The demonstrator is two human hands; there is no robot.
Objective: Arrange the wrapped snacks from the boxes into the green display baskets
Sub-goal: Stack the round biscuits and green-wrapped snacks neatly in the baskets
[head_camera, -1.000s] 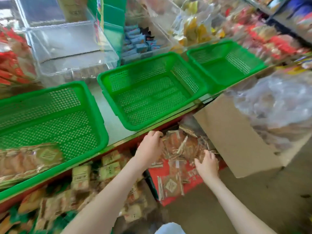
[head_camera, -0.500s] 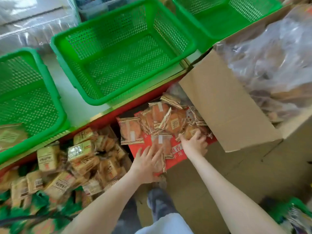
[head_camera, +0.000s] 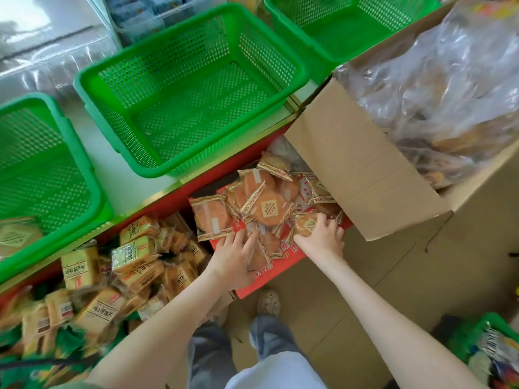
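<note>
The left hand (head_camera: 231, 258) lies on the wrapped snacks (head_camera: 266, 206) heaped in the red box (head_camera: 269, 277) below the worktop (head_camera: 112, 175) edge. Its fingers (head_camera: 251, 242) are straight and slightly spread, pressing on the packets without closing round any. The right hand (head_camera: 323, 238), just beside it against the cardboard box (head_camera: 351, 169), has its fingers (head_camera: 327, 220) curled over one wrapped snack (head_camera: 304, 224) at the heap's right edge, while the middle green basket (head_camera: 299, 71) and left green basket (head_camera: 81, 161) stand on the worktop above.
</note>
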